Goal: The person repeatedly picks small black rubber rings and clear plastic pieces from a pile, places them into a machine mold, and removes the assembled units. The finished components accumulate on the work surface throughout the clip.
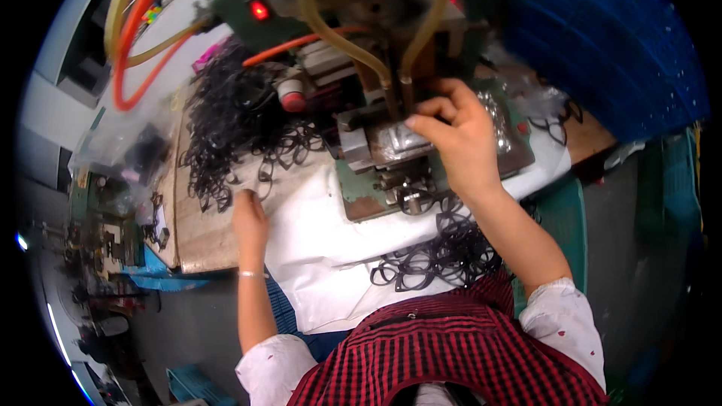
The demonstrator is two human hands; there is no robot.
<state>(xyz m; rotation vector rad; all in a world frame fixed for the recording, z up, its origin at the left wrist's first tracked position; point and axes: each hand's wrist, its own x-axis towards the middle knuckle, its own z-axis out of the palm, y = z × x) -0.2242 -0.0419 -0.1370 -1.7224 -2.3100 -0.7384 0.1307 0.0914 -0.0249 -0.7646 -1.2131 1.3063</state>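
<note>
My left hand (pixel 250 218) is at the near edge of a big heap of black eyeglass frames (pixel 248 116). Its fingers are closed on a black eyeglass frame (pixel 265 174), partly blurred. My right hand (pixel 462 135) reaches into a green bench machine with a metal fixture (pixel 395 141). Thumb and fingers come together beside the two upright rods under the yellowish hoses; what they pinch is hidden. Just in front of the fixture, a black eyeglass frame (pixel 415 200) sits by the metal clamp parts. A smaller pile of eyeglass frames (pixel 444 256) lies near my body.
White sheeting (pixel 316 256) covers the near tabletop, with a wooden board (pixel 207 237) at left. An orange hose (pixel 124 68) loops at upper left. A red button (pixel 293 101) stands left of the fixture. Blue plastic crates (pixel 609 53) rise at right; a green crate (pixel 560 233) is below.
</note>
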